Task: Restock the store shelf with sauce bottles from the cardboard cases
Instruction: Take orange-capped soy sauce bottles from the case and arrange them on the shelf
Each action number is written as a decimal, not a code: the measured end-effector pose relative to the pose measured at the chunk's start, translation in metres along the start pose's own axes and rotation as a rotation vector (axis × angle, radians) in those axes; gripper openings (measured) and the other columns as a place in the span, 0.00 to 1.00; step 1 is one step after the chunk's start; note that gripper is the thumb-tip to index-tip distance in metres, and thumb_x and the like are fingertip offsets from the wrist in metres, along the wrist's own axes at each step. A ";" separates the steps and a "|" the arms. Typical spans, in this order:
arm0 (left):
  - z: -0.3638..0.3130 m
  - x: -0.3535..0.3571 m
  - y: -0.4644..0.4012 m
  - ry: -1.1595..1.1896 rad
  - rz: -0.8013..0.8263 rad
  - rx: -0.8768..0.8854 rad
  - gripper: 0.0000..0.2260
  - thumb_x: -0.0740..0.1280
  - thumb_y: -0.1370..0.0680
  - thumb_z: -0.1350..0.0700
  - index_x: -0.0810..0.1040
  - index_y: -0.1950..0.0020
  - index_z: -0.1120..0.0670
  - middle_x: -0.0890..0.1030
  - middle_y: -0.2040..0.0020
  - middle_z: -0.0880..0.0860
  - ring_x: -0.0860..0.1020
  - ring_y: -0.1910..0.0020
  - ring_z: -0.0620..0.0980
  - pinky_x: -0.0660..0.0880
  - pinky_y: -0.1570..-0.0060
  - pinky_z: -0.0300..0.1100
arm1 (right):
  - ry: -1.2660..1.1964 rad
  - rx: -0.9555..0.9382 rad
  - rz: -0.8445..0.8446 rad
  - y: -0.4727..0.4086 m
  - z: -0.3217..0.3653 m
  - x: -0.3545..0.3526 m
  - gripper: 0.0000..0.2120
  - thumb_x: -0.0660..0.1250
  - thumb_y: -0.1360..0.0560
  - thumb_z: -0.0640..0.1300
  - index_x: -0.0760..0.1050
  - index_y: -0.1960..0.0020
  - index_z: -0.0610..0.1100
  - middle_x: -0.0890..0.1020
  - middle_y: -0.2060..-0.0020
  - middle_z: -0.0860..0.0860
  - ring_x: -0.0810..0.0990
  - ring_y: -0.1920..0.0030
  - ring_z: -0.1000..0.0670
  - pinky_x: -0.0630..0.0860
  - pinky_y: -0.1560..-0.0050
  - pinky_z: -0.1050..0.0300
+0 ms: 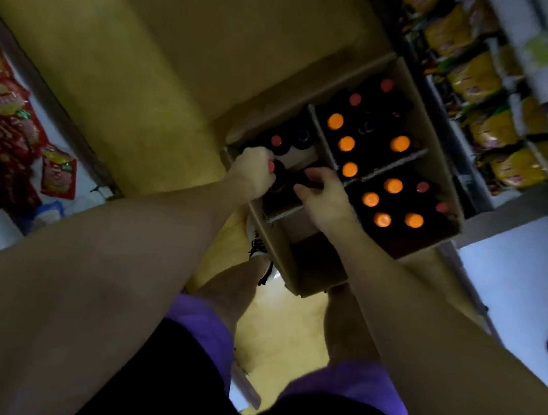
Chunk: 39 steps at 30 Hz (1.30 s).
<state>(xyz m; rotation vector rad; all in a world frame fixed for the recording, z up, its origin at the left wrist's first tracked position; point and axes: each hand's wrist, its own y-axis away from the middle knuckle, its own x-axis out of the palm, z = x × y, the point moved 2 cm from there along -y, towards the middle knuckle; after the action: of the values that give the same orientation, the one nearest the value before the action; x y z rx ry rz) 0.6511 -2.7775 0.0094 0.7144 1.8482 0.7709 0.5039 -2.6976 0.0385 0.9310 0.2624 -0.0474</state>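
An open cardboard case with dividers stands on the floor in front of me. It holds dark sauce bottles with orange caps and red caps. My left hand grips the neck of a dark bottle with a red cap in the case's near left compartment. My right hand holds the top of another dark bottle beside it; that cap is hidden by my fingers.
Store shelves with yellow packets run along the right. Red packets hang at the left. The floor is yellowish. My legs and a shoe are just below the case.
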 end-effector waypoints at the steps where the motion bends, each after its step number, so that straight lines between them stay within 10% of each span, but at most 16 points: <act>1: -0.015 -0.014 0.019 -0.020 0.005 0.049 0.08 0.70 0.22 0.61 0.81 0.44 0.61 0.82 0.48 0.58 0.81 0.48 0.57 0.80 0.47 0.51 | 0.052 -0.042 0.007 0.016 0.013 -0.011 0.20 0.69 0.20 0.41 0.72 0.29 0.43 0.75 0.36 0.50 0.76 0.40 0.52 0.71 0.42 0.61; 7: -0.119 -0.131 0.133 0.082 -0.135 0.257 0.13 0.73 0.27 0.51 0.75 0.66 0.55 0.77 0.67 0.52 0.78 0.64 0.54 0.74 0.64 0.47 | 0.259 -0.217 -0.092 0.122 0.098 -0.078 0.24 0.75 0.25 0.44 0.73 0.31 0.41 0.73 0.39 0.47 0.76 0.41 0.48 0.74 0.38 0.53; 18: -0.322 -0.317 0.347 0.063 -0.326 0.878 0.20 0.74 0.34 0.51 0.64 0.74 0.54 0.61 0.75 0.50 0.60 0.74 0.48 0.56 0.71 0.45 | 0.156 -0.499 -0.357 0.286 0.291 -0.217 0.40 0.82 0.34 0.57 0.69 0.28 0.49 0.74 0.31 0.48 0.73 0.32 0.46 0.74 0.33 0.44; 24: -0.376 -0.372 0.421 0.276 -0.377 1.037 0.14 0.74 0.36 0.57 0.69 0.72 0.57 0.62 0.74 0.51 0.61 0.74 0.48 0.57 0.71 0.43 | 0.070 -0.607 -0.469 0.356 0.351 -0.258 0.40 0.80 0.40 0.60 0.72 0.33 0.50 0.82 0.43 0.51 0.82 0.43 0.49 0.80 0.42 0.45; 28: -0.396 -0.371 0.435 0.392 -0.176 1.143 0.17 0.69 0.20 0.47 0.78 0.63 0.58 0.75 0.75 0.47 0.72 0.77 0.44 0.68 0.74 0.39 | -0.173 -0.612 -0.527 0.392 0.357 -0.273 0.23 0.79 0.29 0.42 0.76 0.38 0.39 0.82 0.52 0.48 0.82 0.53 0.50 0.78 0.53 0.54; 33: -0.393 -0.327 0.406 0.419 -0.071 0.954 0.20 0.57 0.15 0.43 0.79 0.54 0.56 0.77 0.66 0.54 0.75 0.72 0.50 0.70 0.76 0.40 | -0.525 -0.578 -0.547 0.431 0.336 -0.295 0.17 0.77 0.33 0.44 0.79 0.48 0.38 0.84 0.60 0.45 0.83 0.58 0.45 0.79 0.53 0.50; 39: -0.403 -0.247 0.442 0.590 0.586 0.748 0.28 0.53 0.16 0.36 0.82 0.41 0.56 0.85 0.48 0.58 0.83 0.50 0.58 0.78 0.44 0.54 | -0.764 -0.613 -0.576 0.491 0.310 -0.321 0.14 0.74 0.31 0.46 0.78 0.51 0.38 0.85 0.59 0.42 0.83 0.59 0.44 0.80 0.52 0.49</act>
<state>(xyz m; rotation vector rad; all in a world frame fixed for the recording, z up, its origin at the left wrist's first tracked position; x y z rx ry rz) 0.4270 -2.7656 0.6160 1.7008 2.5356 0.6771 0.3320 -2.6745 0.6789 0.1601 -0.1757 -0.7945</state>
